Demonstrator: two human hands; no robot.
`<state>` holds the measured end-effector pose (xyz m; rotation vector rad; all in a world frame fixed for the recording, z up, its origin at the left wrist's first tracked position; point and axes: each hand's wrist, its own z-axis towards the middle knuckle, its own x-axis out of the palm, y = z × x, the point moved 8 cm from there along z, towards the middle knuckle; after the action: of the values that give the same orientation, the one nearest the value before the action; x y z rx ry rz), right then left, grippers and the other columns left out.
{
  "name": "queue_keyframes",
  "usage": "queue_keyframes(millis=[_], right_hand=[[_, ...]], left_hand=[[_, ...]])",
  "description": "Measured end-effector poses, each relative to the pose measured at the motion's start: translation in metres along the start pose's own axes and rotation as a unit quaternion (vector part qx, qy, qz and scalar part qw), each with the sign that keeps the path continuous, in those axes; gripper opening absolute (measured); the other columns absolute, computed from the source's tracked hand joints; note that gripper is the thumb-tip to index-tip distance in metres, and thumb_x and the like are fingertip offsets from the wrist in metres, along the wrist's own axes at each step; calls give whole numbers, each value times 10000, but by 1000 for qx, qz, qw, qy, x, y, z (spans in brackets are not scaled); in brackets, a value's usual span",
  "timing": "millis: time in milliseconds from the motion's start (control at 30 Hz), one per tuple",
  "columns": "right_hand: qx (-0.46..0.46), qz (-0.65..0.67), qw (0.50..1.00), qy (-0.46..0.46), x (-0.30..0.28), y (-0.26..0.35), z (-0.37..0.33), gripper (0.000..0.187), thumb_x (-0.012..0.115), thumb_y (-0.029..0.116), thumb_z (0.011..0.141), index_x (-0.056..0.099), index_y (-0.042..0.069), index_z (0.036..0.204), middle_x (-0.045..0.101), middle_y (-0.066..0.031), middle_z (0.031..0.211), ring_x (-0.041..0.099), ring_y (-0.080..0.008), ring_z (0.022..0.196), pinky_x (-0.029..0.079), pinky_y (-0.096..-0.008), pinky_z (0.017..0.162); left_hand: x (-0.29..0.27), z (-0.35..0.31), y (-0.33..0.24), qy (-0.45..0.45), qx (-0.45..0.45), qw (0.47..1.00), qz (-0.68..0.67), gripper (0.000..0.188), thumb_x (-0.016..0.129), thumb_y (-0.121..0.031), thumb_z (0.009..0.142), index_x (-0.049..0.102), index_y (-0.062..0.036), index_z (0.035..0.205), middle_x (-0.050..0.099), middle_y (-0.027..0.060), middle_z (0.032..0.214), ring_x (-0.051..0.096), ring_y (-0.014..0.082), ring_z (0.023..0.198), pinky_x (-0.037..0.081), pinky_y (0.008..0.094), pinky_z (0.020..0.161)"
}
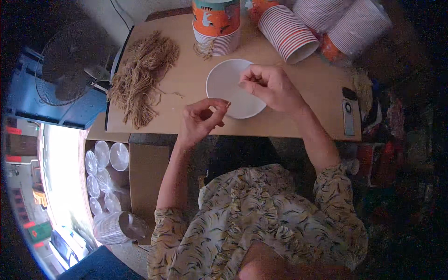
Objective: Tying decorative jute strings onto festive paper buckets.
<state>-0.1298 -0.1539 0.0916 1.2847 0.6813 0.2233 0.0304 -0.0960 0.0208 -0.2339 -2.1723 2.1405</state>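
Patterned blouse [275,210] closest to us, loose and pale with dark flecks, and out past it both bare hands are working above the tabletop [322,100]! Left hand [200,122], over the near edge, has thumb and forefinger clamped on a strand [228,104]: one piece, thin, pale and tan, only a short tip peeking out. Right hand [270,86] is higher up, thumb and forefinger drawn together; whether anything sits between them, I cannot tell. Below the hands, near the middle of the near edge, one white dish [224,86], round, smooth, plain inside.

Now the count! One twine bundle [144,70], brown, shaggy, sprawling along the left edge. One upright cup stack [217,28] at the back edge, orange print above white rims, a small tuft of twine [204,49] against its base. Three tipped cup stacks [289,37] crowd the back right corner, striped by their nested rims. One oblong device [348,116], grey and black, lies by the right edge.
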Motion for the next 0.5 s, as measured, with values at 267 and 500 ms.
queue_keyframes(millis=[267,500], right_hand=[[-15,-29,997,-65,-32,0,-18,161,630,159,898,615,3,939,589,14,791,535,-56,737,460,-249,659],[-12,-47,996,-78,-44,0,-28,148,644,154,903,631,7,912,592,15,784,537,-51,746,458,-237,664]], left_hand=[[3,3,-7,10,142,987,81,88,669,-27,856,669,16,932,694,86,1024,651,89,749,535,220,643],[13,0,-26,39,167,968,184,137,721,-29,816,697,0,947,670,88,914,661,152,796,547,287,696]])
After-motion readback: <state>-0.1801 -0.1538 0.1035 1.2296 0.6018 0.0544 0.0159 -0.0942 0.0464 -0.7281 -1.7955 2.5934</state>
